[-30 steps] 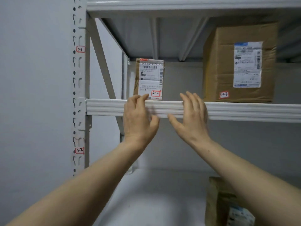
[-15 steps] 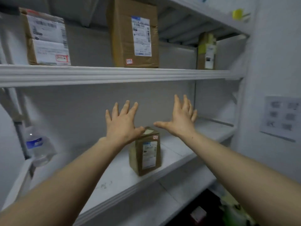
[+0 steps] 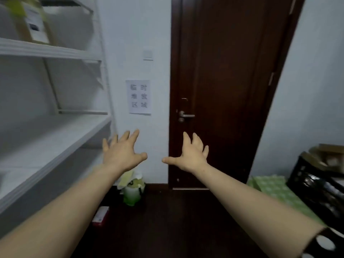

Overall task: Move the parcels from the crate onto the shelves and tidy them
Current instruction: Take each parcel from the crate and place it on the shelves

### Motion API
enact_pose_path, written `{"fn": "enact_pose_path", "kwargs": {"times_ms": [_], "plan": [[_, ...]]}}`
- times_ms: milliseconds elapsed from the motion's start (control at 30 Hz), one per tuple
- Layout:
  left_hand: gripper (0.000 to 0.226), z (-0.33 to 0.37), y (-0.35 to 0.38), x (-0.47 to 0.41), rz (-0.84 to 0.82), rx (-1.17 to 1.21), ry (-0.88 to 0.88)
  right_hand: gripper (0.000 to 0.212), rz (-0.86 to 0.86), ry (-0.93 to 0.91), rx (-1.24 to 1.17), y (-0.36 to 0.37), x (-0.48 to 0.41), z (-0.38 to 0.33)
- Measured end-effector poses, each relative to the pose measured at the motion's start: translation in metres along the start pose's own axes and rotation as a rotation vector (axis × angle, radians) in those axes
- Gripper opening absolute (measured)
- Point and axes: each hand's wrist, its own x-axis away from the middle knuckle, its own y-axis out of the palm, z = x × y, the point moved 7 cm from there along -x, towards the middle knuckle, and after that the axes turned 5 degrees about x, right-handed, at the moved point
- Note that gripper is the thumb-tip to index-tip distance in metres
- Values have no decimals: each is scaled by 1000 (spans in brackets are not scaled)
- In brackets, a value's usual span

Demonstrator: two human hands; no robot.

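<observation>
My left hand (image 3: 122,152) and my right hand (image 3: 190,154) are stretched out in mid-air with fingers spread, both holding nothing. The white shelves (image 3: 55,138) run along the left. One blurred brown parcel with a white label (image 3: 34,25) stands on the upper shelf at the top left. A black crate (image 3: 316,185) with cardboard parcels (image 3: 323,155) in it sits at the far right, well to the right of my right hand.
A dark wooden door (image 3: 223,71) fills the middle, with a paper sign (image 3: 139,96) on the wall beside it. On the dark floor stand a green-and-white bag (image 3: 132,190) and a small red box (image 3: 101,216). A green patterned sheet (image 3: 275,190) lies beside the crate.
The view has swung right from the shelves to the door and crate. Both hands left the upper shelf edge and stay spread and empty.
</observation>
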Motion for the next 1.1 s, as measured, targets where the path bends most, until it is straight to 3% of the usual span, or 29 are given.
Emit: {"fn": "enact_pose_path", "kwargs": {"times_ms": [367,533,933,1100], "plan": [[85,364,167,51,-281,219,417,113,123,521,49,-114,119,357],[85,506,233,97,-428,307,527,109,138,740,0,-155,186,504],[81,723,361,118,-710,478,614,99,213,975,-211,-174,212,727],[60,802,423,94,-796,463,670,73,228,1040,-232,-180,176,805]]}}
